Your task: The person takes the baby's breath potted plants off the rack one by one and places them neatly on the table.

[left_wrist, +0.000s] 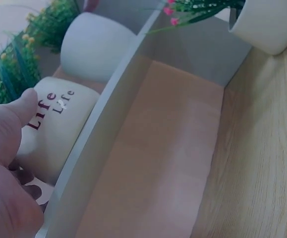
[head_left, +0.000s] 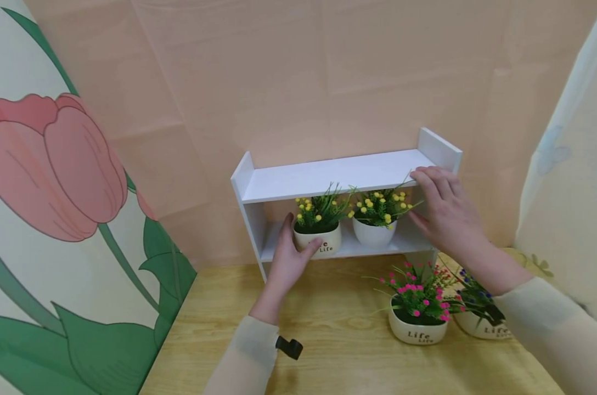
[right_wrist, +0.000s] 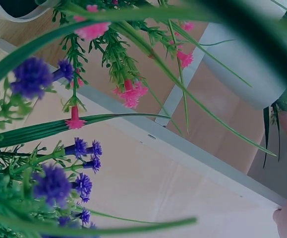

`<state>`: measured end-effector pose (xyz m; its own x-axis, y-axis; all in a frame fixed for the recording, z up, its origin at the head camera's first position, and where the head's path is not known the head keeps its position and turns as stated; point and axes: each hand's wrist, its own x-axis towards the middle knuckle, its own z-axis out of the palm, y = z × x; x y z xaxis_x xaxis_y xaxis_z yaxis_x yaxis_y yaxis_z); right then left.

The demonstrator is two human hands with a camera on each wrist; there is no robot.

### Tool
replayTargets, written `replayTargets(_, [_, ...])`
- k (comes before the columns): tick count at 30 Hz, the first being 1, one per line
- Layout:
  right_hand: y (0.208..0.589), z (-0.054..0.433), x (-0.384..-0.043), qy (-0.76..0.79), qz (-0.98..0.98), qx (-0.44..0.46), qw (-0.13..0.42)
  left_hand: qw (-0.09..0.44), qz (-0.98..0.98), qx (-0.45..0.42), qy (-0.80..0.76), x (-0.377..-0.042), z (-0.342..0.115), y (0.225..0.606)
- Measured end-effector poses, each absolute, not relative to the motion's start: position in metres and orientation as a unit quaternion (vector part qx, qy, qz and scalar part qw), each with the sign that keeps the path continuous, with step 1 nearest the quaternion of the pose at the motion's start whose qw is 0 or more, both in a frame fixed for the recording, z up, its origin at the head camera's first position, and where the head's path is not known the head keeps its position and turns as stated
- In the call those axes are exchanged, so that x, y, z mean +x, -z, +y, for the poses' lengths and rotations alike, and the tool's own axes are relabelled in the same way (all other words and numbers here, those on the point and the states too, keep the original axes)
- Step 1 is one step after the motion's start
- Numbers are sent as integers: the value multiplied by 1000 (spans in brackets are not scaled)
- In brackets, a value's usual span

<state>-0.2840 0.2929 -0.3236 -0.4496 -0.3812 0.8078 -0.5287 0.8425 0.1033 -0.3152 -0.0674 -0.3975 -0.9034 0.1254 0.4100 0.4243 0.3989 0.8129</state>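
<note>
On the lower board of a white two-tier shelf (head_left: pixel 328 174), my left hand (head_left: pixel 287 258) holds a cream flowerpot (head_left: pixel 328 241) with yellow flowers. The thumb lies across its front beside the word "Life", and the fingers wrap its left side. In the left wrist view this pot (left_wrist: pixel 59 129) stands near the board's front edge. A second white pot (head_left: pixel 374 235) with yellow flowers sits just right of it. My right hand (head_left: pixel 449 206) grips the shelf's upper right end, fingers bent over the top board and thumb below, close to the second plant's leaves.
On the wooden table (head_left: pixel 328 329), a pot with pink flowers (head_left: pixel 418 332) stands before the shelf's right end. Next to it is a pot with purple-blue flowers (head_left: pixel 476 323), partly behind my right sleeve. A pink-beige cloth (head_left: pixel 328 82) hangs behind; a tulip-printed panel (head_left: pixel 56 164) stands left.
</note>
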Motion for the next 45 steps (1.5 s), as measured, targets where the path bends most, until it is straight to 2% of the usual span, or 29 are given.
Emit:
replayTargets(25, [326, 293, -284, -88, -846, 264, 454, 129, -837, -155, 508, -316, -66, 395])
replayTargets(45, [326, 294, -285, -90, -847, 261, 455, 141, -831, -153, 516, -315, -69, 395])
